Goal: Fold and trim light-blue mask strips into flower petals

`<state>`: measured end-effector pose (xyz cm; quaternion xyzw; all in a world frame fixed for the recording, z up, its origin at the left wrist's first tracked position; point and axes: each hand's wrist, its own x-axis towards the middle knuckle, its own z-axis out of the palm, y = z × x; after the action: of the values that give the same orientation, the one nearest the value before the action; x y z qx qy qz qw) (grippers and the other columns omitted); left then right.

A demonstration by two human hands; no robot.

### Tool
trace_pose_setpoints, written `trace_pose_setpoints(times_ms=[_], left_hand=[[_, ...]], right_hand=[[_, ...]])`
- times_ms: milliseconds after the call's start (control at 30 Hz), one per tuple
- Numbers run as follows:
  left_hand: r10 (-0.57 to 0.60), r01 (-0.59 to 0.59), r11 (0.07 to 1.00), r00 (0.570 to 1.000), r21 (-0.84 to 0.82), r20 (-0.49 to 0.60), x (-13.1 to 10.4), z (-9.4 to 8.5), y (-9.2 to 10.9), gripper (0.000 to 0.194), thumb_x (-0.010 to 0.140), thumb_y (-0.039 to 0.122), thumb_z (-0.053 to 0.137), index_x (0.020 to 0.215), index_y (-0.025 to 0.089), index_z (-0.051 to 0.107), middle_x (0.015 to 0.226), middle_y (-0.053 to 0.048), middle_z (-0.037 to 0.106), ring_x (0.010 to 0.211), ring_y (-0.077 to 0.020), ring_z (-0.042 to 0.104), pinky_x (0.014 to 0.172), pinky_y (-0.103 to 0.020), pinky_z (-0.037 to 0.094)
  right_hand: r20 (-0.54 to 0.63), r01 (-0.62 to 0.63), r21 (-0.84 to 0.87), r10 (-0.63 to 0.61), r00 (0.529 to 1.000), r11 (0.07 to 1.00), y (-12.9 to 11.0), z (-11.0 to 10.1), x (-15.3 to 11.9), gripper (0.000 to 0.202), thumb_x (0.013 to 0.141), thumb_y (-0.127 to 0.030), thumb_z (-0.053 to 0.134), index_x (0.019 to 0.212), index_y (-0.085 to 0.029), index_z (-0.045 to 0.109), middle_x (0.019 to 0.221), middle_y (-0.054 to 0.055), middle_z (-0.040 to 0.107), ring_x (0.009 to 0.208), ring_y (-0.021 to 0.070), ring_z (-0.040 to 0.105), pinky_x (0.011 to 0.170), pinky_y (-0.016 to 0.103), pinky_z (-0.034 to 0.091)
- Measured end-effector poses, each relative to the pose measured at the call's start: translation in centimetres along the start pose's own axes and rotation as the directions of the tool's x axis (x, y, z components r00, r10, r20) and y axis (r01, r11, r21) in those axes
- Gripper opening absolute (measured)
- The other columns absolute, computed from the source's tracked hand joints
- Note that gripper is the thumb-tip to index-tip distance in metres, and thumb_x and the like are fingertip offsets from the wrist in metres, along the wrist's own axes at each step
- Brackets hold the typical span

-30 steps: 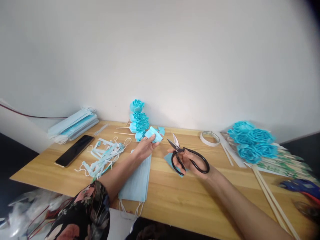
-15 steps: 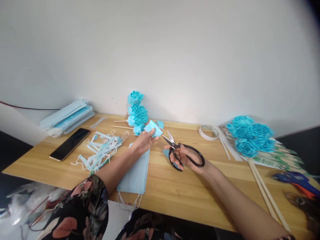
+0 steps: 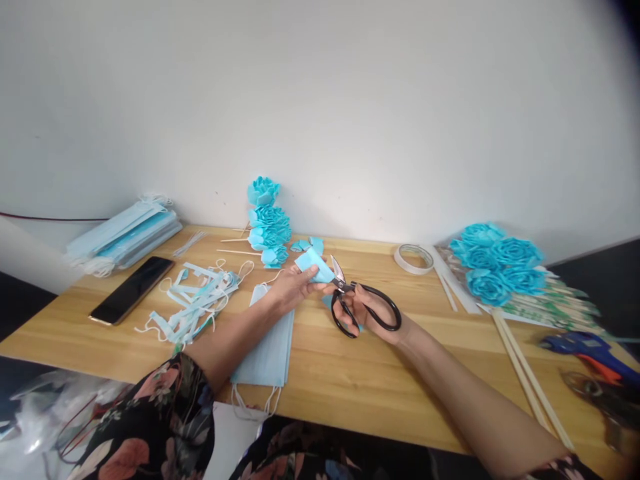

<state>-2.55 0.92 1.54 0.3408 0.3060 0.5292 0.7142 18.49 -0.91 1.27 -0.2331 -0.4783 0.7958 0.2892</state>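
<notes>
Pinched in my left hand (image 3: 295, 288) is a small folded piece of blue mask fabric (image 3: 315, 265). My right hand (image 3: 367, 310) grips black-handled scissors (image 3: 385, 308), whose parted blades point at the right edge of that piece. Whether the lower blade touches the fabric is hidden by my fingers. Under my left forearm lies a stack of light blue face masks (image 3: 265, 353) with white ear loops. Cut blue pieces (image 3: 310, 245) rest on the table just behind my left hand. Blue fabric flowers (image 3: 270, 227) on thin sticks lie beyond it, near the wall.
On the left are a pile of masks (image 3: 125, 233), a phone (image 3: 133, 290) and a heap of cut-off strips and loops (image 3: 197, 297). To the right are a tape roll (image 3: 413, 259), a bunch of blue flowers (image 3: 500, 263), wooden sticks (image 3: 530, 380) and a blue glue gun (image 3: 585, 348).
My hands have come closer together, bringing the fabric piece nearer to the scissor blades. The fabric has turned slightly. The whole view has shifted a little.
</notes>
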Motion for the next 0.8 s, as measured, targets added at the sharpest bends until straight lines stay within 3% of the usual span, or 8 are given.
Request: trace_pose_setpoints(times_ms=[133, 367, 800], left_hand=[[0.014, -0.014, 1.000, 1.000, -0.006, -0.006, 0.1, 0.0, 0.0, 0.033, 0.066, 0.032, 0.088, 0.084, 0.012, 0.068, 0.083, -0.004, 0.070, 0.074, -0.0134, 0.067, 0.071, -0.026, 0.059], [0.010, -0.010, 1.000, 1.000, -0.011, -0.005, 0.1, -0.2, 0.1, 0.032, 0.068, 0.032, 0.087, 0.088, 0.013, 0.069, 0.086, -0.004, 0.072, 0.077, -0.0164, 0.069, 0.076, -0.031, 0.059], [0.034, -0.033, 0.999, 0.999, -0.041, 0.012, 0.3, -0.5, -0.4, 0.033, 0.066, 0.030, 0.088, 0.084, 0.010, 0.069, 0.085, -0.004, 0.070, 0.076, -0.0135, 0.067, 0.077, -0.030, 0.061]], right_hand=[[-0.013, 0.041, 0.042, -0.041, 0.999, 0.998, -0.3, 1.0, 0.0, 0.054, 0.087, -0.063, 0.058, 0.112, -0.015, 0.064, 0.070, 0.000, 0.057, 0.046, 0.0083, 0.045, 0.043, 0.022, 0.038], [-0.048, 0.035, 0.110, -0.030, 0.998, 0.993, -0.8, 2.1, 0.0, 0.050, 0.085, -0.064, 0.060, 0.100, -0.017, 0.064, 0.064, -0.002, 0.050, 0.046, 0.0074, 0.038, 0.040, 0.020, 0.033], [-0.081, 0.023, 0.192, -0.007, 0.997, 0.981, -0.3, 1.9, 0.1, 0.052, 0.080, -0.065, 0.066, 0.094, -0.015, 0.065, 0.062, -0.004, 0.048, 0.043, 0.0044, 0.034, 0.034, 0.015, 0.031]])
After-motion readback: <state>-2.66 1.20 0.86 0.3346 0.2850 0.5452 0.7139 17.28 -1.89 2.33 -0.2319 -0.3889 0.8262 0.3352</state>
